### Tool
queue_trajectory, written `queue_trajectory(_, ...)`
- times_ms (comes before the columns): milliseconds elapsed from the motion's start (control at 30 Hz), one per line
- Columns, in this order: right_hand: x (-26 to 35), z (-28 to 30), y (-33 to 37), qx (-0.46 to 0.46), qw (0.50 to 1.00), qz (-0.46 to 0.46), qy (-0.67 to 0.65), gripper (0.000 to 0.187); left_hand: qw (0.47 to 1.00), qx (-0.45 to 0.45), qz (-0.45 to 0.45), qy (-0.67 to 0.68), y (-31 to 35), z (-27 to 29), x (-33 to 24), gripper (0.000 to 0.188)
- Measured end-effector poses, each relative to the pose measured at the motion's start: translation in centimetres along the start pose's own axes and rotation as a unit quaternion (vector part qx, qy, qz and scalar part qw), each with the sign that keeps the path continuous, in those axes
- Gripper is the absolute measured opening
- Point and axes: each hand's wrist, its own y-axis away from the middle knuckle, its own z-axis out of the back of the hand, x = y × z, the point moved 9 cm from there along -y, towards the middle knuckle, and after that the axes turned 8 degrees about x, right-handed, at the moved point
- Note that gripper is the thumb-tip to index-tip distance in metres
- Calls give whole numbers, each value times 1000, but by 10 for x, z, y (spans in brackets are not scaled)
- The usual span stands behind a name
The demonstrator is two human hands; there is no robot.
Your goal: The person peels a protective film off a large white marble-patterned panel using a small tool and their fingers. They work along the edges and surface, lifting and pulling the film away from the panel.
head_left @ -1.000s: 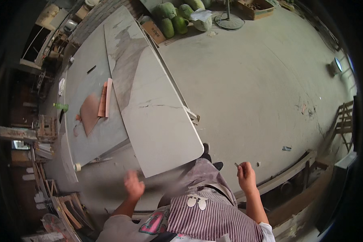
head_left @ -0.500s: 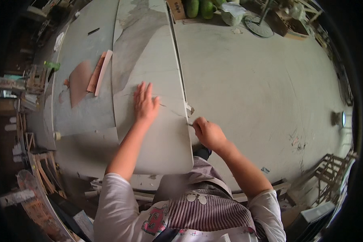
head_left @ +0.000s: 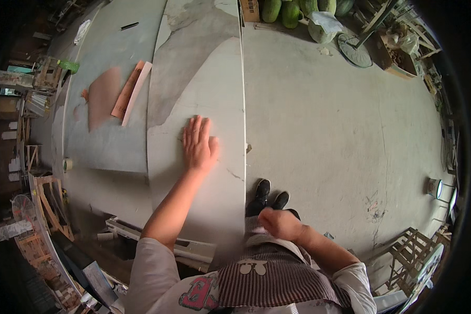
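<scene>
A long, pale slab (head_left: 217, 86) with a grey marble pattern lies in front of me on the worktable. My left hand (head_left: 199, 149) rests flat on it, fingers stretched out and pointing away from me. My right hand (head_left: 282, 224) is closed in a fist beyond the slab's right edge, close to my striped apron (head_left: 282, 282). Whatever that fist may hold is hidden and blurred. Left of the slab, pinkish-orange strips (head_left: 131, 94) lie on a grey surface (head_left: 102, 152), beside a brown sheet-like patch (head_left: 103, 97).
A dark pen-like stick (head_left: 129, 26) and a tape roll (head_left: 68, 164) lie on the left. Green melons (head_left: 290, 14), a round stand base (head_left: 355, 51) and a cardboard box (head_left: 397, 65) stand on the far floor. A wooden stool (head_left: 405, 256) is at lower right.
My right hand has drawn back from the slab's right edge toward my body and stays closed. My left hand remains flat on the slab. The view has shifted, bringing my shoes into sight.
</scene>
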Motion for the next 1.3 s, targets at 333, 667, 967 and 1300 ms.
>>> queue_trajectory(333,-33,166,-93,-198,978,25,-64,14,988,-6,155,-16,-82,8,44,63)
queue_trajectory(667,-51,283,-213,-241,961,67,-119,16,957,-5,264,-117,-117,1,75,66)
queue_trajectory(967,-40,400,-322,-316,927,89,-182,24,963,11,251,-98,-127,12,69,63)
queue_trajectory(1300,-23,425,-353,-290,931,95,-200,25,961,20,253,-110,-129,14,68,59)
